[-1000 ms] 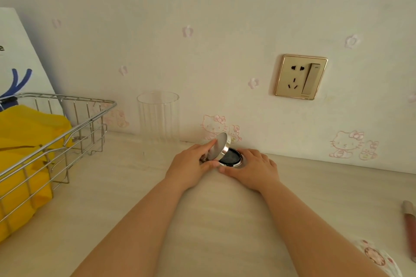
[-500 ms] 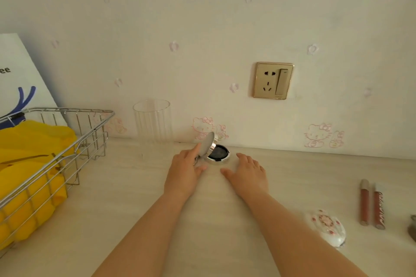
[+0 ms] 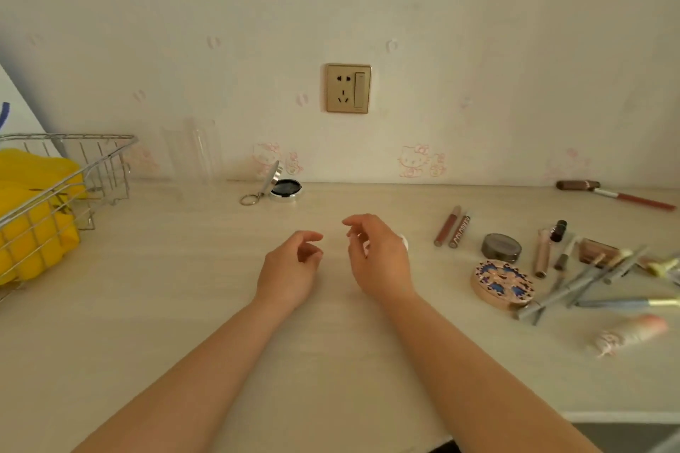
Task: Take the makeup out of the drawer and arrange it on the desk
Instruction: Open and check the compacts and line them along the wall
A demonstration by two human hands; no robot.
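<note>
Both hands empty, hovering over the desk mid-front. Left hand: fingers loosely curled, thumb & index apart, holding nothing. Right hand: fingers relaxed, slightly spread, also holding nothing; a small white thing peeks out just behind its knuckles, can't tell what.

Progress, as I judge it: a fair bit done. Beyond the fingertips, up at the wall, the small round compact sits w/ lid propped up, key ring at its left. Right of the right hand's fingers: two lip gloss tubes side by side, then a grey round pot, a patterned round compact, a loose pile of brushes/pencils, a pinkish tube nearest the front edge. Farther back, at the wall, a brown-red stick.

Left: that right-side heap looks unsorted, prob needs lining up. Drawer not in view, so can't tell if more is inside. The clear glass tumbler, left of the compact, stands empty, maybe meant for brushes.
</note>
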